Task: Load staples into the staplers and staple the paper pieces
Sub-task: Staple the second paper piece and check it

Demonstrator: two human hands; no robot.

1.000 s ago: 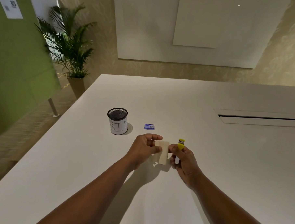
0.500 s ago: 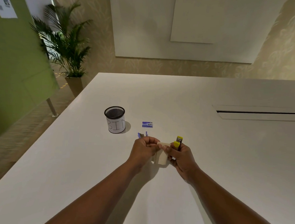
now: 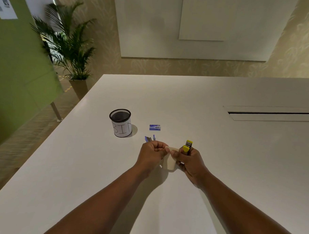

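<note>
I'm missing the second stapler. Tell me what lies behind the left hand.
Just beyond the left hand, a blue stapler pokes out above the knuckles on the white table. Only its far end shows; the hand covers the rest, so whether it is loaded cannot be told.

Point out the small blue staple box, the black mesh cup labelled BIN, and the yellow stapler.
Small blue staple box point(image 3: 155, 127), head view, top face.
Black mesh cup labelled BIN point(image 3: 122, 128), head view, white label.
Yellow stapler point(image 3: 187, 146), head view, yellow top.

A large white table point(image 3: 213, 94) fills the lower view, with a slotted recess point(image 3: 274, 114) set in at 2 o'clock. Beige leaf-patterned wall point(image 3: 294, 52) is hung with pale panels point(image 3: 149, 24). At 10 o'clock, a potted palm point(image 3: 70, 42) is placed beside a green partition point(image 3: 19, 66)
</note>
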